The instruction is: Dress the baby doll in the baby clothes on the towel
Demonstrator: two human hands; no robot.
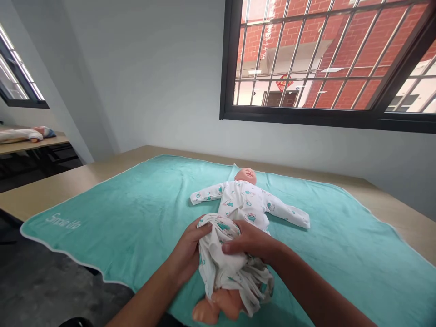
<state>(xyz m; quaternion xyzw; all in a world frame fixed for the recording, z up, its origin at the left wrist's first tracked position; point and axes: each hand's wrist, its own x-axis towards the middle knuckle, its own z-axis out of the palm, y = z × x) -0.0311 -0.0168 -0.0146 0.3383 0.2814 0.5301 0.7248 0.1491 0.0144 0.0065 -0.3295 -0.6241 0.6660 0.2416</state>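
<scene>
left hand [188, 254] and right hand [250, 240] sit close together, fingers curled gripping, forearms outstretched.

Doll [243, 200] legs mostly under bunched pants [225, 265] — its hands inside sleeves [289, 213]; towel [136, 213] cut off btm-right.

Beyond my wooden table [68, 181] a plain white wall [153, 81] holds a barred, black-framed window [327, 59] far right onto red brick, with dark floor [41, 281] near left.
</scene>
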